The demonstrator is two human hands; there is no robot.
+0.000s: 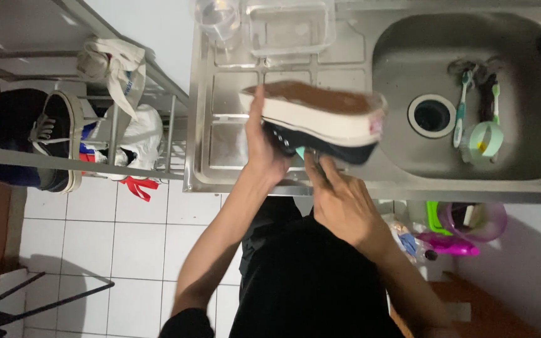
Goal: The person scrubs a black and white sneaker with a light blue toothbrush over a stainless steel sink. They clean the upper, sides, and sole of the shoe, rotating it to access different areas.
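A black canvas shoe (320,119) with a white rubber side and brown sole is held sole-up over the steel draining board (233,94). My left hand (263,145) grips it at the heel end from the left. My right hand (339,194) is under the shoe's upper, fingers tucked against the black fabric and a small teal object that is mostly hidden. The shoe is blurred.
The sink basin (521,75) to the right holds toothbrushes (461,106) and a roll of tape (484,139) beside the drain (431,116). Clear containers (289,25) stand at the back. A metal rack (114,106) on the left holds another black shoe (54,141) and white cloth bags.
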